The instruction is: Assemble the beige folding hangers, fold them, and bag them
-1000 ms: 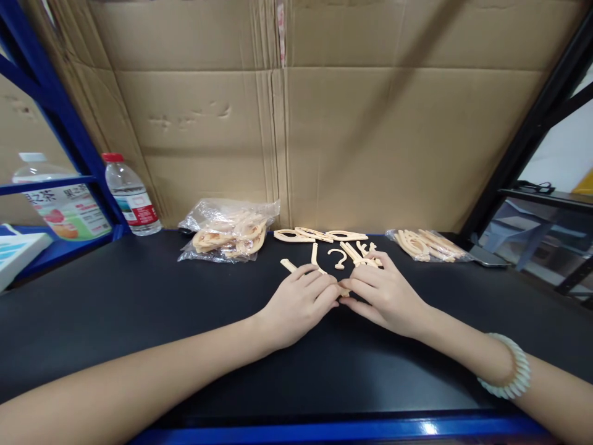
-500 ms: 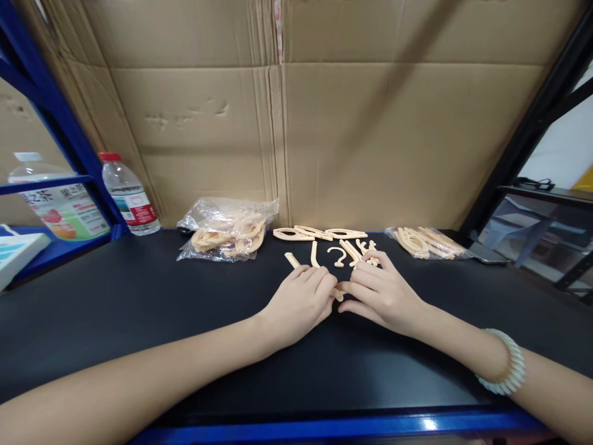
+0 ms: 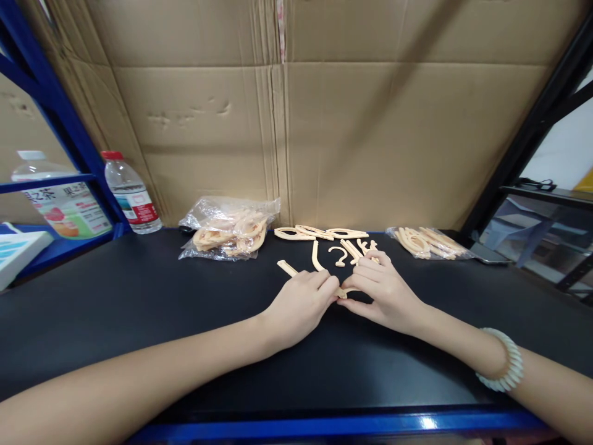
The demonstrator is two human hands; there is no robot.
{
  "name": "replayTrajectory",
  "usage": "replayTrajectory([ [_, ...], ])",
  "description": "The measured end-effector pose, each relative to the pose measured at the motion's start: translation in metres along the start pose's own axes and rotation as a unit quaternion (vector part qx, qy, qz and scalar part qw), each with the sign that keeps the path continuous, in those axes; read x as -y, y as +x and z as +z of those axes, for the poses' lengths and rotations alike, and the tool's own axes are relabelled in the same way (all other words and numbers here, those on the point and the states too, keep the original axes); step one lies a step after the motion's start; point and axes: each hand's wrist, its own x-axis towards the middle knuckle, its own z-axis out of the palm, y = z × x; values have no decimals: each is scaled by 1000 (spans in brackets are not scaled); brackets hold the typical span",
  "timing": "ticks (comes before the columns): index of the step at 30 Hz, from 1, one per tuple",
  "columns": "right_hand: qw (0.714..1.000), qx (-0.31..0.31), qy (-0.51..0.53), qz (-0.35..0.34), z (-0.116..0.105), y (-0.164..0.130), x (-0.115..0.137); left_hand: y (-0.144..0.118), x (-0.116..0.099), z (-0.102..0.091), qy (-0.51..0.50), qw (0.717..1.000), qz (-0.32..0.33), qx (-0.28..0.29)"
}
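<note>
My left hand point(image 3: 301, 306) and my right hand point(image 3: 382, 292) meet at the middle of the black tabletop point(image 3: 139, 296), fingertips pinching a thin beige wooden piece point(image 3: 345, 292) between them. A straight beige stick point(image 3: 288, 268) pokes out from under my left fingers. Just beyond lie a curved strip point(image 3: 315, 256), a small hook-shaped piece point(image 3: 339, 254) and several other loose beige parts point(image 3: 359, 249). Three flat oval pieces point(image 3: 319, 233) lie in a row by the cardboard wall. A pale bead bracelet point(image 3: 504, 367) circles my right wrist.
A clear plastic bag of beige parts point(image 3: 229, 235) lies back left, another bag of parts point(image 3: 428, 243) back right. A water bottle with a red cap point(image 3: 131, 194) stands at far left by blue shelving point(image 3: 55, 105). Cardboard point(image 3: 296, 123) walls the back. A blue edge point(image 3: 352, 425) fronts the table.
My hands have stayed together at the centre; the fingers shifted slightly on the small beige piece, and the straight stick under my left hand now points further left.
</note>
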Motion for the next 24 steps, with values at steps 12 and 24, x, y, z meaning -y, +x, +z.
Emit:
replayTrajectory([
  [12,960,-26,180,211,-3,2,-5,-2,8,-4,1,995,80,-66],
  [24,960,-71,128,238,8,-8,-43,0,66,-1,-73,997,10,-24],
])
